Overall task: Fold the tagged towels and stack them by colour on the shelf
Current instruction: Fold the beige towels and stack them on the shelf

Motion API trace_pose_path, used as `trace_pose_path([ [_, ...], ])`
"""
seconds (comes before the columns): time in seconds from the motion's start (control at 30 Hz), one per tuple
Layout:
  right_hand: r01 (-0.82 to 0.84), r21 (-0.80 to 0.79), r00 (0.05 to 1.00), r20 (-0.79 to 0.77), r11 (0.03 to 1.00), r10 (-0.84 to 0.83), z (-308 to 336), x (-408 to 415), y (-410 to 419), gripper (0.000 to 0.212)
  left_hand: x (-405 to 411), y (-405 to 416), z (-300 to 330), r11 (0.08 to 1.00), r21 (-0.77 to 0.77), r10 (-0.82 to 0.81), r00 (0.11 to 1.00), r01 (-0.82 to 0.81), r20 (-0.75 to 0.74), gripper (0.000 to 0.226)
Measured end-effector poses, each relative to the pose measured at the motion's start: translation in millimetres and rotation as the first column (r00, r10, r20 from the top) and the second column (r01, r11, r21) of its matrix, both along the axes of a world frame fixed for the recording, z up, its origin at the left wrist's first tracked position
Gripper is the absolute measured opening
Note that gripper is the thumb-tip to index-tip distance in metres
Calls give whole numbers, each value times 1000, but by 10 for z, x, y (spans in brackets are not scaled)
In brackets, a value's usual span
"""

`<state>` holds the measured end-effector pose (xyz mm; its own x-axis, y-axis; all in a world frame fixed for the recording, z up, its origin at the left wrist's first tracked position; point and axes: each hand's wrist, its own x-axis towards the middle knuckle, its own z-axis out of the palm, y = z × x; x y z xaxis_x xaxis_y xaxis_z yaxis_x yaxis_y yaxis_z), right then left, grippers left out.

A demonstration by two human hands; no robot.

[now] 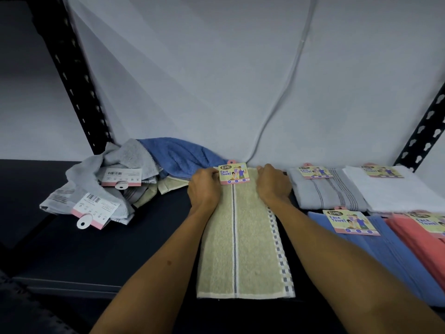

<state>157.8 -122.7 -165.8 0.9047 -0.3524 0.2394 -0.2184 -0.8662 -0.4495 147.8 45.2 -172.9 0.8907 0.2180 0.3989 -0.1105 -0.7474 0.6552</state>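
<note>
Both hands curl their grip over the far end of a folded beige terry towel (pixel 243 239): the left hand (pixel 204 189) pinches the cloth beside its card tag (pixel 233 173), the right hand (pixel 273 183) clamps the opposite corner. The towel lies long and flat on the dark shelf (pixel 96 249), nubby, with a grey stripe and checked border. A rumpled heap of unfolded towels (pixel 115 179) lies to its left; folded grey (pixel 322 194), white (pixel 395 189), blue (pixel 395 256) and coral (pixel 423 239) towels to its right.

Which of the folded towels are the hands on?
The beige towel; left hand and right hand rest at its far end. The grey, white, blue and coral ones lie untouched.
</note>
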Motion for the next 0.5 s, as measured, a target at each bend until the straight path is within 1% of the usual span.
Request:
trace_pose_path([
  [0.07,-12,38,1000,5,999,12,42,-18,-3,46,17,24,-10,1000,-6,-25,999,25,-27,26],
  [0.13,-47,117,999,7,992,47,107,-85,-6,47,9,77,-33,993,-41,-107,994,106,-22,26],
  [0.17,-75,137,997,10,988,74,134,-136,-7,47,-24,99,-42,989,-23,-147,989,146,-15,27],
  [0.23,-136,109,990,49,985,131,145,-267,-7,43,-134,115,-60,977,102,-190,982,189,-4,27],
  [0.3,-203,11,974,106,979,201,98,-407,21,36,-282,100,-49,940,271,-225,974,209,27,31],
  [0.33,-250,-43,962,105,967,253,64,-466,55,34,-354,96,-30,911,342,-256,966,231,27,35],
  [0.37,-298,-84,950,74,951,304,36,-517,92,34,-398,101,-31,880,390,-292,956,272,-8,38],
  [0.4,-337,-101,940,17,936,341,6,-551,121,35,-436,113,-31,853,409,-318,944,326,-89,43],
  [0.43,-364,-97,931,-59,926,359,-13,-583,140,38,-460,134,-38,834,400,-319,924,379,-211,50],
  [0.47,-383,-84,919,-135,920,370,-31,-609,147,45,-465,165,-56,819,383,-301,888,427,-347,59],
  [0.5,-397,-79,906,-191,914,377,-65,-625,145,52,-467,192,-65,803,380,-273,850,460,-452,64],
])
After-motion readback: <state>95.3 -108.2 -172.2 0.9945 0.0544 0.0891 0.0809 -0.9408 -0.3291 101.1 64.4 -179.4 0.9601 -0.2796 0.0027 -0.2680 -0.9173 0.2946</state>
